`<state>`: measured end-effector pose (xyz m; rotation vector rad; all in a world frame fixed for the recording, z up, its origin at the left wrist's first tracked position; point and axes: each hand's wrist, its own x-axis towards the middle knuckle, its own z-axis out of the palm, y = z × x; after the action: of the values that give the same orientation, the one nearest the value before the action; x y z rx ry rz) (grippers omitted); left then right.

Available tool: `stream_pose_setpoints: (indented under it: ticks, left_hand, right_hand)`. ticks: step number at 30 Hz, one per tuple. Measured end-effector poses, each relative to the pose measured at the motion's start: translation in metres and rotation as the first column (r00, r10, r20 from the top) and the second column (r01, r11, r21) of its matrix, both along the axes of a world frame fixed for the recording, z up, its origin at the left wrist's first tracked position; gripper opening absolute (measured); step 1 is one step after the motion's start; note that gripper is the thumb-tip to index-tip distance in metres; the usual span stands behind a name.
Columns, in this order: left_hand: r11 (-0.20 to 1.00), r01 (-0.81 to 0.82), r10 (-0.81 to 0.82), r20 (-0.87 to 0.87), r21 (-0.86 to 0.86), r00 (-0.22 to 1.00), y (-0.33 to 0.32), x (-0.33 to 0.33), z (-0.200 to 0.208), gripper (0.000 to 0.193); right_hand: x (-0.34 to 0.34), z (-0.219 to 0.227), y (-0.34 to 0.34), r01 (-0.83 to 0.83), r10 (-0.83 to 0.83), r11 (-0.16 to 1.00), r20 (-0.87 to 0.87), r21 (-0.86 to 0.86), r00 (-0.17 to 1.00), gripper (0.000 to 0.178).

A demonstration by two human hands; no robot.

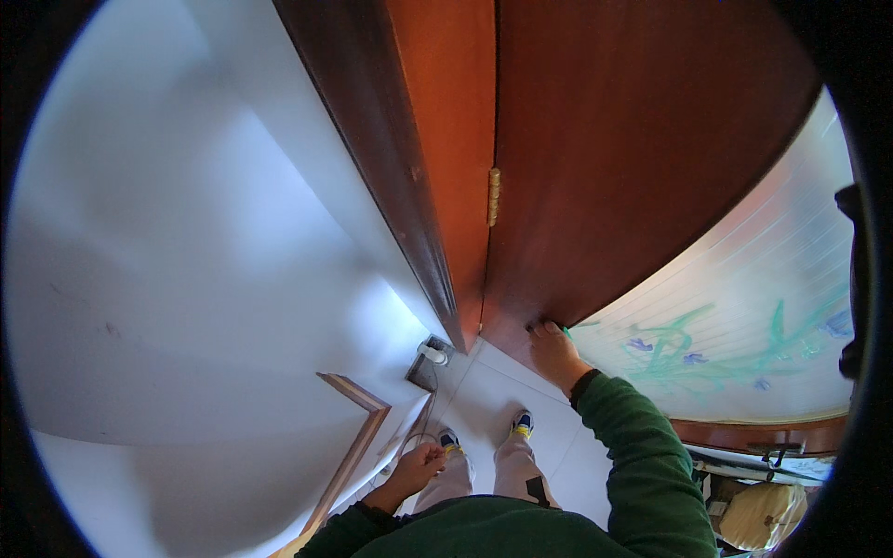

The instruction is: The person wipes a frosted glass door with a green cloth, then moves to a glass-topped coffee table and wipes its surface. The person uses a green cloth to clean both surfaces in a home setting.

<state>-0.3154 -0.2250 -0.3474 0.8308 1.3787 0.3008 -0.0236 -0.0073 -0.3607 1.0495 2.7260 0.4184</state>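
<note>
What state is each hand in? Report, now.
Left hand: fingers curled; whether it holds anything cannot be told.
Right hand: at the hinged wooden door; open or closed cannot be told.

- Door, at right grip: smooth wood, low sheen.
- Hinge, beyond grip: brass-coloured metal.
- Panel, right of grip: smooth, glossy.
- Sleeve: matt cloth.

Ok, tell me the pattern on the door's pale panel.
The panel has green leaves and blue-purple flowers on pale ground, best seen in the head view.
</note>
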Motion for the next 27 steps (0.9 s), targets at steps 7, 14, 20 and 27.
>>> stream_pose_setpoints:
  ticks: [7, 14, 20, 27]
  left_hand:
    - [1.0, -0.013, 0.013, 0.006, -0.022, 1.0, -0.001, 0.002, -0.006, 0.036]
    - [0.999, 0.028, -0.028, 0.014, 0.047, 1.0, 0.008, 0.007, 0.0, 0.034]
    - [0.998, -0.011, 0.011, 0.0, 0.07, 1.0, -0.001, 0.01, -0.004, 0.031]
    - [0.999, 0.019, -0.018, -0.018, 0.027, 1.0, -0.014, 0.014, -0.016, 0.031]
  right_hand:
    - [-0.008, 0.086, 0.011, -0.025, 0.057, 0.959, -0.106, 0.284, 0.993, 0.027]
    - [0.024, 0.303, 0.004, 0.315, 0.126, 0.607, -0.48, 0.73, 0.868, 0.04]
    - [0.023, 0.144, -0.005, 0.031, 0.143, 0.878, -0.322, 0.479, 0.936, 0.036]
    - [0.067, -0.062, -0.084, 0.323, -0.321, 0.93, 0.044, -0.177, 0.946, 0.02]
